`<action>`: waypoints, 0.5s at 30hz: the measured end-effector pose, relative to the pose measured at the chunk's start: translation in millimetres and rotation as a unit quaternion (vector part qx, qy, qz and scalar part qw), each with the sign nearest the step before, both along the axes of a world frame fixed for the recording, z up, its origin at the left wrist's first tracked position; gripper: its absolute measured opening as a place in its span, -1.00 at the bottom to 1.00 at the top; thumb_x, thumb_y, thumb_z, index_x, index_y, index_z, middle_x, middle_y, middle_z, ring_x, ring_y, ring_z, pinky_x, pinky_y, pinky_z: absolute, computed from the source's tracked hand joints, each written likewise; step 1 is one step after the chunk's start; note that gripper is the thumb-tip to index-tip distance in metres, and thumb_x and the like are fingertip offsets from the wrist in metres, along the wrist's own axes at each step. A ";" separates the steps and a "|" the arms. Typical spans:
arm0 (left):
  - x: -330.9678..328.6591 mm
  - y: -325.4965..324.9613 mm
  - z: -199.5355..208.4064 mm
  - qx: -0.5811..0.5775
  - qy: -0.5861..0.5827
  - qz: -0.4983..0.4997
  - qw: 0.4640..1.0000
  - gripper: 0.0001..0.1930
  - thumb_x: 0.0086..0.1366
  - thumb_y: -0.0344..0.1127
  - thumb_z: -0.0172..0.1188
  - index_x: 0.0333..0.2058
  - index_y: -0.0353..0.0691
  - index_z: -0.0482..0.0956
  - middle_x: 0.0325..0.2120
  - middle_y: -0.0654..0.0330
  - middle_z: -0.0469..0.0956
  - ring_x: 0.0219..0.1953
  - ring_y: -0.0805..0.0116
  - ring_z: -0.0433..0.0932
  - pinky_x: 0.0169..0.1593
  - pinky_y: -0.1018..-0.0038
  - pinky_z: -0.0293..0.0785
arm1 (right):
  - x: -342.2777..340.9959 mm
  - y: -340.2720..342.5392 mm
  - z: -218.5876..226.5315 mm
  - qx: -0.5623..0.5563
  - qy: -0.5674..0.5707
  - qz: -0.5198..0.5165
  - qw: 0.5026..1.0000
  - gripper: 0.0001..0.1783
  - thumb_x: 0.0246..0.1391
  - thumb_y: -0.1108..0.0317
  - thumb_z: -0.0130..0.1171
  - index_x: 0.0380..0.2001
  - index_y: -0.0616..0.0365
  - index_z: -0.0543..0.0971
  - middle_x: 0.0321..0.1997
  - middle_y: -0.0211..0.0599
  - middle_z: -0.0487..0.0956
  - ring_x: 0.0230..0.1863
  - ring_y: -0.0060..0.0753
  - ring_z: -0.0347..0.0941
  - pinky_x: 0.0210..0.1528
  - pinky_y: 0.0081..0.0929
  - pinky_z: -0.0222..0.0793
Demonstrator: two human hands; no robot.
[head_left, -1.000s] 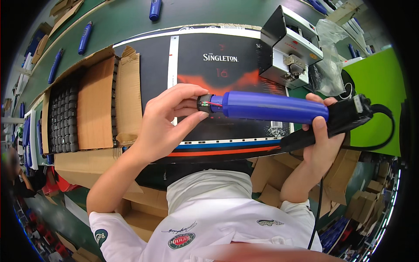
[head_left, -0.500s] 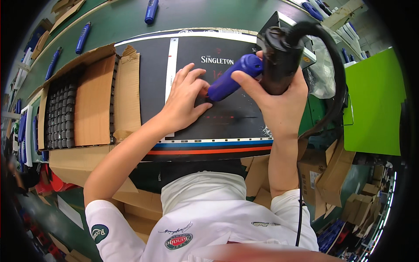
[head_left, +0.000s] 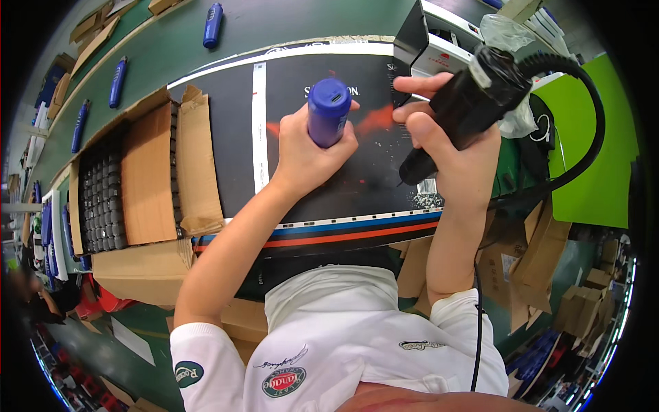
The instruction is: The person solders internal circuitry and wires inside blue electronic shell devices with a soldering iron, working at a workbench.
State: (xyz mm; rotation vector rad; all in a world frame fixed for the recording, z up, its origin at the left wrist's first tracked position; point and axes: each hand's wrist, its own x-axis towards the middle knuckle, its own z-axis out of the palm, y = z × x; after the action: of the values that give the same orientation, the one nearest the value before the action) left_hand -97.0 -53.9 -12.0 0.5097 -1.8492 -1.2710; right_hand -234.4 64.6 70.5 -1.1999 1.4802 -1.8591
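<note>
My left hand point(head_left: 300, 152) is wrapped round a blue cylindrical device point(head_left: 328, 113), holding it tilted, its end with a small slot facing up. In my right hand point(head_left: 458, 154) is a black corded electric screwdriver point(head_left: 473, 89), its narrow tip slanting down and left over the mat. Its index and middle fingers stretch past the tool while the thumb rests against it. Device and screwdriver are apart. Both hands are above a black printed mat point(head_left: 237, 137) with a white strip and coloured stripes along its near edge.
An open cardboard box point(head_left: 147, 168) at left holds rows of black parts. More blue devices point(head_left: 213, 26) lie on the green table beyond. A black-and-white box point(head_left: 443, 51) stands at the far right, beside a green panel point(head_left: 594, 165). White crumbs point(head_left: 427, 200) dot the mat.
My left hand has taken hold of the blue device, which was in my right hand's fingers, and turned it slotted end up. The screwdriver has tilted and moved right, away from it.
</note>
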 end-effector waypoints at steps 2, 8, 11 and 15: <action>-1.6 2.6 -5.1 -0.021 0.021 0.012 0.999 -0.80 0.12 -0.52 0.19 -0.23 -0.34 0.58 -0.55 0.34 0.53 -0.47 0.60 0.49 -0.23 0.56 0.48 | -8.8 4.1 -4.3 -0.015 -0.035 -0.014 0.999 -0.65 -0.06 0.55 0.42 -0.17 0.29 0.57 -0.14 -0.21 0.67 -0.28 -0.56 0.62 -0.21 -0.63 0.50; -3.8 2.7 -1.1 -0.034 -0.002 0.000 0.999 -0.79 0.11 -0.55 0.17 -0.22 -0.34 0.58 -0.54 0.33 0.54 -0.49 0.61 0.51 -0.34 0.58 0.46 | -20.6 13.6 -0.4 -0.024 -0.030 -0.029 0.999 -0.69 -0.03 0.55 0.39 -0.18 0.26 0.57 -0.14 -0.22 0.67 -0.32 -0.59 0.60 -0.28 -0.66 0.45; -0.9 -0.4 -2.4 0.067 0.030 0.002 0.997 -0.81 0.12 -0.55 0.17 -0.25 -0.32 0.60 -0.52 0.36 0.54 -0.46 0.67 0.48 -0.35 0.62 0.43 | -23.9 21.3 -9.7 -0.088 -0.079 -0.019 0.993 -0.73 0.03 0.57 0.30 -0.16 0.27 0.55 -0.13 -0.14 0.66 -0.39 -0.58 0.54 -0.40 -0.66 0.36; 17.5 -15.9 11.1 0.353 0.091 -0.240 0.900 -0.44 0.04 -0.52 0.08 0.10 -0.43 0.36 -0.58 0.16 0.47 -0.57 0.33 0.50 -0.38 0.38 0.48 | -41.5 44.2 -54.9 -0.187 -0.233 0.059 0.952 -0.72 0.21 0.46 0.15 -0.02 0.22 0.45 -0.08 -0.04 0.56 -0.47 -0.52 0.40 -0.47 -0.61 0.27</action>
State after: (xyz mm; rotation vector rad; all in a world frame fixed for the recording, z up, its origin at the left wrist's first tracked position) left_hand -79.5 -69.8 -0.9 0.2852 -1.3492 -2.2676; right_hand -275.9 108.8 15.6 -0.8860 0.8079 -2.2058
